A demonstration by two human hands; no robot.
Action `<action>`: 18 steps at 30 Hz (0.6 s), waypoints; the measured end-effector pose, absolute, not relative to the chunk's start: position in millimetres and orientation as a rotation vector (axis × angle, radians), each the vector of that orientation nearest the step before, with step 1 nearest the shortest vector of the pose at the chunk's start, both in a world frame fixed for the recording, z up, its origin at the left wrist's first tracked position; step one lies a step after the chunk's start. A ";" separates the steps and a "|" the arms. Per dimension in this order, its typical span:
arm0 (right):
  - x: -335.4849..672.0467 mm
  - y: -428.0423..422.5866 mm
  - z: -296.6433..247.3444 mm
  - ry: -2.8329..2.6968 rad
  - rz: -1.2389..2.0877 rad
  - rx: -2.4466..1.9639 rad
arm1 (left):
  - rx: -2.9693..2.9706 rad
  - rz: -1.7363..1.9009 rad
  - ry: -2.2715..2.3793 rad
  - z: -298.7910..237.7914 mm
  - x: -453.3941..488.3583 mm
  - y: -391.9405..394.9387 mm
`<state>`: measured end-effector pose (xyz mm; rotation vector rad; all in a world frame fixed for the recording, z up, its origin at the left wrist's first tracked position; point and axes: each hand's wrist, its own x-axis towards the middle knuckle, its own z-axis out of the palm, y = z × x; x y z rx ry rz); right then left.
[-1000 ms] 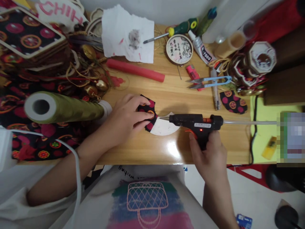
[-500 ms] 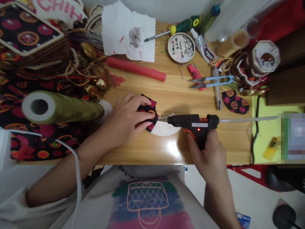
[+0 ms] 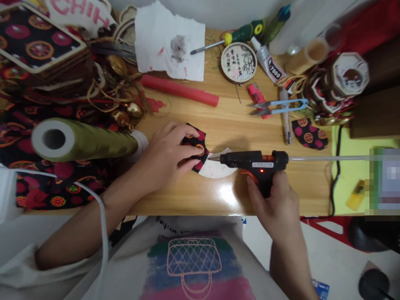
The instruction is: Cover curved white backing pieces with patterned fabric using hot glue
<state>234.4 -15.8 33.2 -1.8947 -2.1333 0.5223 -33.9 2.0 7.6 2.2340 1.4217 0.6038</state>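
Note:
My left hand (image 3: 170,154) holds a dark fabric piece (image 3: 201,138) with pink and orange round motifs, its fingertips pressing it down on the table. From under the fabric a white fan-shaped piece (image 3: 218,170) spreads out toward the right. My right hand (image 3: 278,204) is wrapped round the handle of a black hot glue gun (image 3: 242,159), thumb by the orange trigger. A red light glows on the gun's side, and a clear glue stick (image 3: 318,158) runs out of its back. The metal nozzle points left, over the white piece at the fabric's edge.
Behind the hands lie a red stick (image 3: 181,90), blue thread snips (image 3: 281,106), a screwdriver (image 3: 231,38) and a glue tube (image 3: 267,60). A green fabric roll (image 3: 96,141) stands left of my forearm. Another patterned fabric piece (image 3: 310,134) lies right. A white cable (image 3: 96,200) crosses my left arm.
The glue gun's nozzle has shifted slightly away from the fabric's edge. My left hand keeps its place on the fabric. The whole view has slid a little to the right.

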 end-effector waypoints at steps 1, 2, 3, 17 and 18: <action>234.2 -15.8 32.9 -2.143 0.533 -1.883 | 2.234 0.607 1.418 7.3 -34.1 2.1; 233.8 -15.5 32.6 -2.146 0.537 -1.879 | 2.234 0.610 1.416 7.1 -34.3 2.2; 233.5 -15.1 32.3 -2.142 0.535 -1.882 | 2.235 0.610 1.416 7.0 -34.3 2.2; 233.5 -14.5 31.1 -2.101 0.499 -1.894 | 2.294 0.641 1.393 7.0 -34.7 2.4; 233.4 -13.9 30.8 -2.089 0.479 -1.911 | 2.297 0.648 1.389 7.0 -34.6 2.3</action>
